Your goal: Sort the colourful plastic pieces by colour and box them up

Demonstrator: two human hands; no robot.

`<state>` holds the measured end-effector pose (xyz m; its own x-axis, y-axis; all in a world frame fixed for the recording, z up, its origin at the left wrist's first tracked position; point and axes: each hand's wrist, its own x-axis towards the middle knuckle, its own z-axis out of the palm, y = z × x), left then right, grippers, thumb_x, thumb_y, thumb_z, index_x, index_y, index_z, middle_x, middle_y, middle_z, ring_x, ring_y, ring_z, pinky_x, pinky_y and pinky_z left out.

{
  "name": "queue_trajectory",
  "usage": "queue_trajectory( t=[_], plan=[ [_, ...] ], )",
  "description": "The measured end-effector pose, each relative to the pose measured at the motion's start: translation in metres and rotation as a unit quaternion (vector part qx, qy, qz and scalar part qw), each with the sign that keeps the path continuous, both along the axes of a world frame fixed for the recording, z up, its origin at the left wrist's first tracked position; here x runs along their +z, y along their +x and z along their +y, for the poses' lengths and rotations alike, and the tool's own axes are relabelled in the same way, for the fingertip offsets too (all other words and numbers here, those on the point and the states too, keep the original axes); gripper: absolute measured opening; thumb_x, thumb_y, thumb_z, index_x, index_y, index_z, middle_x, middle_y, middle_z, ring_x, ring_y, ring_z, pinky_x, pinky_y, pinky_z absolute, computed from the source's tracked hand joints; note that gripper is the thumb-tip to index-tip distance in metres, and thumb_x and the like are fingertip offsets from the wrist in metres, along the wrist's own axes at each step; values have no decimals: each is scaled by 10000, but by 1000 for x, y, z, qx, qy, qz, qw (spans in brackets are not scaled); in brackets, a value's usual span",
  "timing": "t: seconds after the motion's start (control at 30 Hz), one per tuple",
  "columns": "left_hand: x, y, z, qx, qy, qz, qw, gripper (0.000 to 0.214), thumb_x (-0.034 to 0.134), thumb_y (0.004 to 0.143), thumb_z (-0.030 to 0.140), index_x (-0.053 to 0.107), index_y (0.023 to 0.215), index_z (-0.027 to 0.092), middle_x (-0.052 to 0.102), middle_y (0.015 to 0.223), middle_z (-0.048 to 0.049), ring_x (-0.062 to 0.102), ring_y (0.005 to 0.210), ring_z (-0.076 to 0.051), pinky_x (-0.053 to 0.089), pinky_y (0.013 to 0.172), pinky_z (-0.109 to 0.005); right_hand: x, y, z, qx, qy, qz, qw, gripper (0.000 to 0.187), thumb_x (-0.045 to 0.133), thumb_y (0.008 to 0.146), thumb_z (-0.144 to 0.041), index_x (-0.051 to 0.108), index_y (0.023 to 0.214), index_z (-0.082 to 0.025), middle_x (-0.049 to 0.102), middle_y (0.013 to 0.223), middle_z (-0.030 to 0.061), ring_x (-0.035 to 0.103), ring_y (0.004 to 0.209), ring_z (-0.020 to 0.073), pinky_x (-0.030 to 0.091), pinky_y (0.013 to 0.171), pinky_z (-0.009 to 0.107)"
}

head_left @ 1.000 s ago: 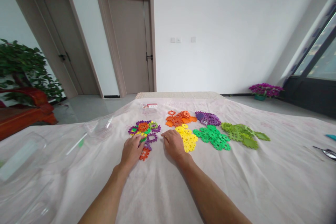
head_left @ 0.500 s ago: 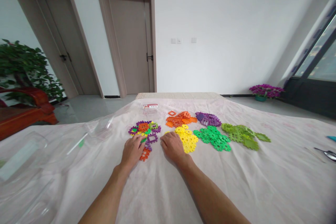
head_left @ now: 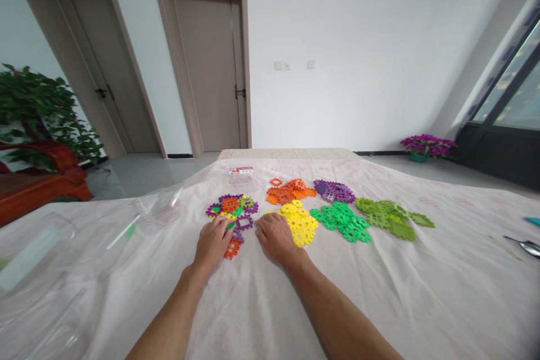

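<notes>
My left hand lies at the near side of a small mixed pile of plastic interlocking pieces, with its fingers stretched over some of them. A bit of green piece shows by its fingertips, and an orange square piece lies beside the hand. Purple frame piece sits between my two hands. My right hand rests on the cloth at the left edge of the yellow pieces, its fingers loosely extended toward the purple piece. Nothing shows in its grasp; its fingertips' undersides are hidden.
Sorted piles of orange, purple, green and light green pieces spread to the right. Clear plastic packaging lies at the left. Scissors are at the right edge of the cloth-covered table.
My right hand has shifted very slightly left, toward the purple frame piece. The left hand and the piles look the same.
</notes>
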<state>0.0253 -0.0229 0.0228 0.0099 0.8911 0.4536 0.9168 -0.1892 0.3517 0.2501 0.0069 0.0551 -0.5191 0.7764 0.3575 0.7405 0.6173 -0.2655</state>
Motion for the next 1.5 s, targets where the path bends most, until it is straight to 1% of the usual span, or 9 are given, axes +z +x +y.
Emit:
queue_trajectory(
  t=[0.17, 0.53, 0.77, 0.97, 1.3, 1.5],
  plan=[
    [-2, -1, 1, 1, 0, 2, 1000, 277, 502, 947, 258, 673, 1165, 246, 666, 1180, -58, 601, 1142, -212, 433, 1017, -368, 0, 0, -1, 10, 6, 4, 1000, 178, 575, 931, -277, 690, 1061, -242, 666, 1067, 44, 521, 1043, 196, 326, 929, 317],
    [-1, 0, 1, -3, 5, -9, 1000, 271, 514, 941, 252, 676, 1157, 241, 670, 1179, -63, 603, 1133, -219, 434, 1008, -379, -1, 1, 0, 16, 7, 4, 1000, 168, 574, 931, -268, 693, 1047, -241, 665, 1065, 44, 524, 1041, 196, 332, 929, 314],
    [0, 0, 0, 5, 1, 15, 1000, 278, 496, 951, 237, 663, 1174, 229, 664, 1191, -56, 606, 1122, -205, 445, 992, -357, -3, 0, 2, 14, 9, -4, 1000, 170, 560, 939, -266, 691, 1042, -238, 661, 1072, 46, 526, 1036, 197, 337, 926, 314],
    [2, 2, -1, 6, 2, 18, 1000, 270, 500, 951, 233, 663, 1166, 224, 666, 1191, -53, 603, 1131, -203, 437, 1008, -354, -4, 0, 3, 15, 4, -8, 1000, 182, 550, 943, -266, 692, 1054, -244, 662, 1078, 49, 528, 1047, 205, 337, 932, 320],
    [-1, 0, 0, 2, 6, 13, 1000, 275, 505, 946, 235, 667, 1168, 222, 665, 1184, -63, 601, 1135, -206, 435, 1013, -365, -2, 0, 2, 13, 0, -9, 1000, 193, 542, 946, -263, 695, 1063, -244, 664, 1080, 44, 532, 1046, 198, 336, 931, 307],
    [-2, -1, 0, 2, 7, 9, 1000, 281, 508, 943, 236, 666, 1175, 227, 663, 1190, -61, 602, 1134, -207, 437, 1011, -363, -3, -1, 2, -3, -1, -10, 1000, 202, 515, 965, -271, 696, 1050, -243, 667, 1066, 41, 535, 1033, 192, 338, 915, 297]
  ],
)
